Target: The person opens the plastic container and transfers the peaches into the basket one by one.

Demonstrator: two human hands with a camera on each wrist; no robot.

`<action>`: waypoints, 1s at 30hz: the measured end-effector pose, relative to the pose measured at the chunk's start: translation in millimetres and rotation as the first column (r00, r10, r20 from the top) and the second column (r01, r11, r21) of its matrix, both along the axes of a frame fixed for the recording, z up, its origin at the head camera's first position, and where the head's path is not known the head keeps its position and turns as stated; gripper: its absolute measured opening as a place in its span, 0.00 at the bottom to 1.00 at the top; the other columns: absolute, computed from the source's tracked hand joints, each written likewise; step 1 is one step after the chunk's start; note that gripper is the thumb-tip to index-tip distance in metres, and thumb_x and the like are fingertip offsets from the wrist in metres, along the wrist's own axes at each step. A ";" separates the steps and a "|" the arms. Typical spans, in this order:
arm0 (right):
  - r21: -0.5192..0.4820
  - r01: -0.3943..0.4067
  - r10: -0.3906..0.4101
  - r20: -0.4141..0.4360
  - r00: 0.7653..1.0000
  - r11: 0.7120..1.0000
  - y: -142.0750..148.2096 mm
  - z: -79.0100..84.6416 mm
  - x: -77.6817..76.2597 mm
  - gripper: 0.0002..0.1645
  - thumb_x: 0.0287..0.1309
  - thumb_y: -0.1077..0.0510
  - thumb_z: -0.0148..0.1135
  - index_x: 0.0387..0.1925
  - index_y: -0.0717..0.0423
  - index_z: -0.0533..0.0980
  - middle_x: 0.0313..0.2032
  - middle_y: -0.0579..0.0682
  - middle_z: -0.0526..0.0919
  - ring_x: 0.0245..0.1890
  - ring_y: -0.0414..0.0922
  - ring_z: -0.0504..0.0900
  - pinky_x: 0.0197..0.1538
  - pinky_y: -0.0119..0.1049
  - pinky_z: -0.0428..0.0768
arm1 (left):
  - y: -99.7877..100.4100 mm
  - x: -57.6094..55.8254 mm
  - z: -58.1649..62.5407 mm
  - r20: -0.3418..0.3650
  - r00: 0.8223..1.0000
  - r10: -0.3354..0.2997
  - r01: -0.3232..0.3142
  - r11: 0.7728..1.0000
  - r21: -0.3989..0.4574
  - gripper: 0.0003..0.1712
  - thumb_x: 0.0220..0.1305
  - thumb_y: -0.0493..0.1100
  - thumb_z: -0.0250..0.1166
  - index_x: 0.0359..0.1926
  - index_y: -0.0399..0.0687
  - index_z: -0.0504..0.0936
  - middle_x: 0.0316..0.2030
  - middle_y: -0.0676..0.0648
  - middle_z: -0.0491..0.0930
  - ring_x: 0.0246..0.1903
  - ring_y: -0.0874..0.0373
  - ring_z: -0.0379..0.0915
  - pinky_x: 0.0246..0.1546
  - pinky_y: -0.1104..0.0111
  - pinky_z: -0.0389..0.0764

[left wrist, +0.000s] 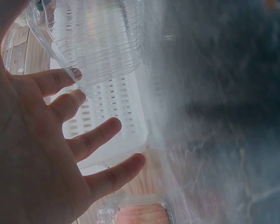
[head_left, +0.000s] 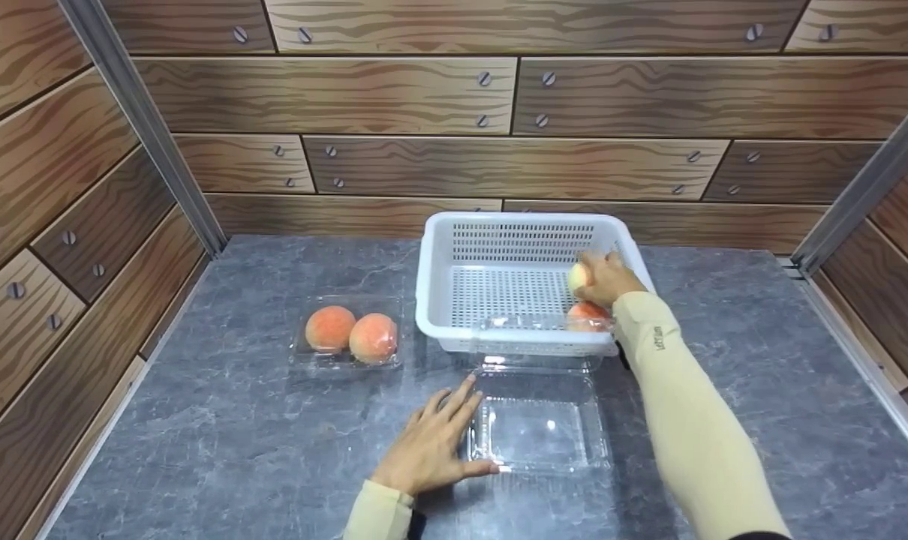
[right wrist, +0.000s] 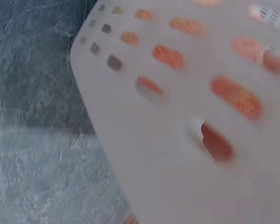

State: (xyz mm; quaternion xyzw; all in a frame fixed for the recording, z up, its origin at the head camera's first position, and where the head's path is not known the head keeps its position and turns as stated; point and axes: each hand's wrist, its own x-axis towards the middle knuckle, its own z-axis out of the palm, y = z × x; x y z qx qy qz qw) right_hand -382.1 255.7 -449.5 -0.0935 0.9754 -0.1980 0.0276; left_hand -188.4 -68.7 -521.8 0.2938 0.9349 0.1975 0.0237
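Observation:
My right hand (head_left: pixel 611 279) reaches into the right side of a white slotted plastic basket (head_left: pixel 421 300) and grips a pale yellow peach (head_left: pixel 578 277). Just in front of it, an orange-red peach (head_left: pixel 585 312) lies in the basket. My left hand (head_left: pixel 433 450) has its fingers spread, fingertips and thumb right at the left edge of a clear plastic clamshell box (head_left: pixel 536 431). The box's raised lid (head_left: pixel 529 324) leans over the basket's front rim. In the left wrist view the left fingers (left wrist: pixel 98 140) are straight. The basket wall (right wrist: pixel 144 154) hides most of the right hand in the right wrist view.
To the left, another clear box (head_left: pixel 300 356) holds two peaches (head_left: pixel 330 328) side by side. Grey marbled tabletop (head_left: pixel 221 435) lies beneath everything. Wood-patterned panels (head_left: pixel 394 97) close off the back and both sides, with metal posts (head_left: pixel 150 127) at the corners.

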 end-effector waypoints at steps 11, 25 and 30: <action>0.067 -0.007 0.007 0.012 1.000 0.998 -2.7 -0.5 1.0 0.39 0.58 0.58 0.64 0.68 0.67 0.64 0.59 0.82 0.67 0.61 0.75 0.68 0.63 0.67 0.70 | 1.2 0.5 0.1 0.003 1.000 -0.006 0.006 1.000 0.000 0.59 0.58 0.74 0.64 0.78 0.42 0.59 0.80 0.44 0.46 0.72 0.37 0.56 0.64 0.36 0.66; 0.008 -0.091 0.090 0.071 0.993 0.996 5.3 8.3 0.6 0.37 0.61 0.60 0.58 0.67 0.78 0.62 0.60 0.79 0.71 0.63 0.73 0.68 0.68 0.65 0.65 | 0.0 1.0 -0.2 0.007 1.000 0.001 -0.001 1.000 -0.002 0.57 0.59 0.73 0.64 0.78 0.45 0.59 0.80 0.47 0.47 0.72 0.39 0.56 0.66 0.38 0.66; -0.060 -0.106 0.110 0.054 0.992 0.993 4.1 26.7 6.1 0.38 0.66 0.58 0.58 0.68 0.79 0.61 0.65 0.79 0.65 0.68 0.74 0.61 0.72 0.64 0.58 | -1.1 0.3 0.9 0.014 1.000 0.009 -0.009 1.000 -0.001 0.58 0.58 0.72 0.66 0.78 0.45 0.58 0.80 0.47 0.47 0.72 0.40 0.56 0.66 0.38 0.66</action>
